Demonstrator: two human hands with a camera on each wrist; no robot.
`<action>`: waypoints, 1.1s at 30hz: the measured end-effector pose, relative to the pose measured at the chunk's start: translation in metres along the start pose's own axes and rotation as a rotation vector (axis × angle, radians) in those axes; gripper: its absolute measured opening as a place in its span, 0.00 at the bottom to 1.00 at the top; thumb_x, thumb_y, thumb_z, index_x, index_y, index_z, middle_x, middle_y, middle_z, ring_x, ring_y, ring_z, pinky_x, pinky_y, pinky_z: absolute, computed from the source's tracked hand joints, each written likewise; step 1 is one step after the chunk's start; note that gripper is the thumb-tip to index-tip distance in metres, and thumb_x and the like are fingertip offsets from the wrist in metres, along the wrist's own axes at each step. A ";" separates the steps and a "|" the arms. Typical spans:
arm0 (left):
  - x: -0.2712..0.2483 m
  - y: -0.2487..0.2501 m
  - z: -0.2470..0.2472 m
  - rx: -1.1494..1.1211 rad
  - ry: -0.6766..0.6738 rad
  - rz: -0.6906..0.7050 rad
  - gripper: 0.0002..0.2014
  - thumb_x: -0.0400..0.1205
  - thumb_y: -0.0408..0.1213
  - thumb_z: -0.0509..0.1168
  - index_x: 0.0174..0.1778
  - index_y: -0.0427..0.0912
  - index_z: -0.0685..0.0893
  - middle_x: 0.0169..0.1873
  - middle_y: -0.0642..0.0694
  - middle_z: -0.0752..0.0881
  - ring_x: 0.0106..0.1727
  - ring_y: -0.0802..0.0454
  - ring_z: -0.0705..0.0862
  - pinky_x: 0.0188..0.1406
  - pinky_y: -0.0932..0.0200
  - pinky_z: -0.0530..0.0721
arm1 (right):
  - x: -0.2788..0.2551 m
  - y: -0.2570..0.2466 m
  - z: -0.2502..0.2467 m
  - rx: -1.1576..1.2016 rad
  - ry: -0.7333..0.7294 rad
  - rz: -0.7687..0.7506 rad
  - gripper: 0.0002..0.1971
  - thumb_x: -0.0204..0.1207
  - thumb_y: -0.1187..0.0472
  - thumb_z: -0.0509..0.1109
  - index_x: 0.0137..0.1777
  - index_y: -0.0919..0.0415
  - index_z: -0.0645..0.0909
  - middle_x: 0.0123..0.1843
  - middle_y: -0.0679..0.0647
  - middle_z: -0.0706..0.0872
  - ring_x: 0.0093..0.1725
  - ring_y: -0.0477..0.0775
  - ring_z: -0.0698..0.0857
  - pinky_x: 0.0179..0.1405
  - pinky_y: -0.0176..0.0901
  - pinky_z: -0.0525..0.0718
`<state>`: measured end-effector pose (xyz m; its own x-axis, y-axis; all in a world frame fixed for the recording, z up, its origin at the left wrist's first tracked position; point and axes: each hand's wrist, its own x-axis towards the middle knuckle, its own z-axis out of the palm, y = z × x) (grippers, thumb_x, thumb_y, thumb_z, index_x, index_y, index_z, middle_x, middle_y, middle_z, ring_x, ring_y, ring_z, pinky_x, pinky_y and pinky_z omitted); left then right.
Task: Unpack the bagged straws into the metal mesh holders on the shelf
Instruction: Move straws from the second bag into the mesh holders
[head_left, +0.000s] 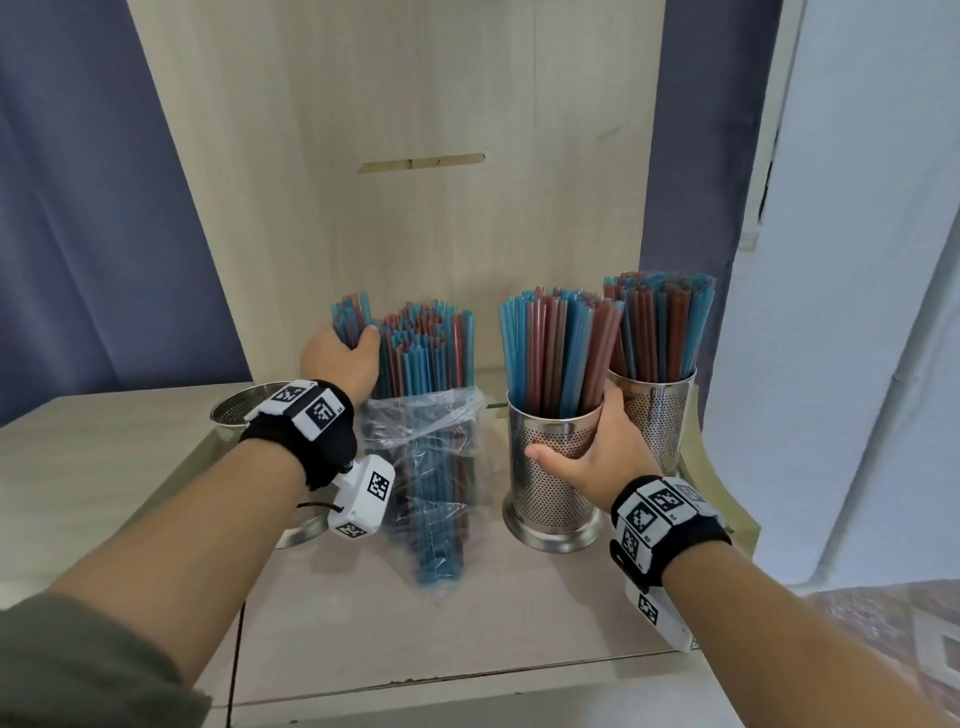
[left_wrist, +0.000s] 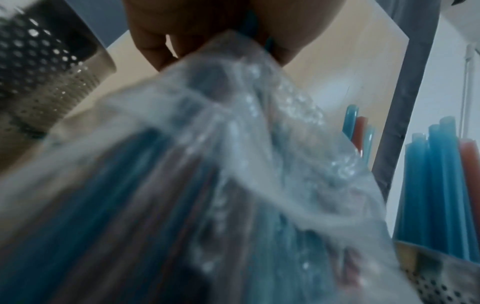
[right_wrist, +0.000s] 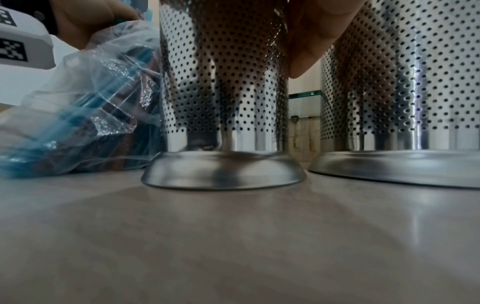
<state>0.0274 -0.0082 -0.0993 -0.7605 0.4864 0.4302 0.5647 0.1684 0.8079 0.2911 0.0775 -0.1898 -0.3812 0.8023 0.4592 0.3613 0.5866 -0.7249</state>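
In the head view, the left hand (head_left: 347, 358) grips a small bunch of straws (head_left: 353, 319) left of centre, above the clear bag (head_left: 423, 441) of straws standing on the shelf (head_left: 363, 613), and the right hand (head_left: 589, 462) is curled around the middle holder (head_left: 545, 488), already full; a second full holder (head_left: 657, 415) stands right of it, an empty holder (head_left: 244, 410) at left. In the left wrist view, blurred bag plastic fills the frame under the fingers (left_wrist: 155, 49). In the right wrist view, both holders' bases sit on the shelf, and the bag lies at the left.

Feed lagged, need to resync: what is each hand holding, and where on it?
Left hand grips a bunch of straws near their top ends, above the plastic bag. Right hand grips the nearer mesh holder around its upper wall.
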 end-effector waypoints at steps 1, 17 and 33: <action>0.001 0.003 -0.001 -0.016 0.009 0.000 0.19 0.85 0.44 0.63 0.30 0.40 0.70 0.27 0.45 0.72 0.33 0.43 0.72 0.36 0.53 0.69 | 0.000 0.000 0.000 0.006 -0.002 -0.001 0.51 0.59 0.43 0.85 0.78 0.53 0.60 0.72 0.48 0.79 0.69 0.48 0.79 0.66 0.35 0.72; 0.037 0.044 -0.025 -0.166 0.049 0.072 0.14 0.84 0.43 0.62 0.42 0.35 0.84 0.34 0.43 0.82 0.31 0.46 0.76 0.34 0.54 0.73 | 0.003 0.004 0.001 0.018 -0.018 -0.010 0.52 0.58 0.40 0.84 0.78 0.51 0.59 0.73 0.48 0.78 0.71 0.50 0.79 0.70 0.43 0.76; 0.089 0.125 -0.105 -0.736 0.238 0.413 0.10 0.81 0.45 0.59 0.42 0.41 0.72 0.28 0.54 0.84 0.32 0.55 0.83 0.37 0.55 0.84 | 0.005 0.011 0.004 0.032 -0.011 -0.021 0.52 0.56 0.36 0.83 0.76 0.49 0.59 0.72 0.48 0.78 0.70 0.49 0.79 0.71 0.45 0.78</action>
<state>-0.0034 -0.0335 0.0824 -0.6342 0.1809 0.7517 0.5219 -0.6172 0.5888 0.2900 0.0876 -0.1976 -0.3980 0.7888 0.4685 0.3260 0.5989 -0.7315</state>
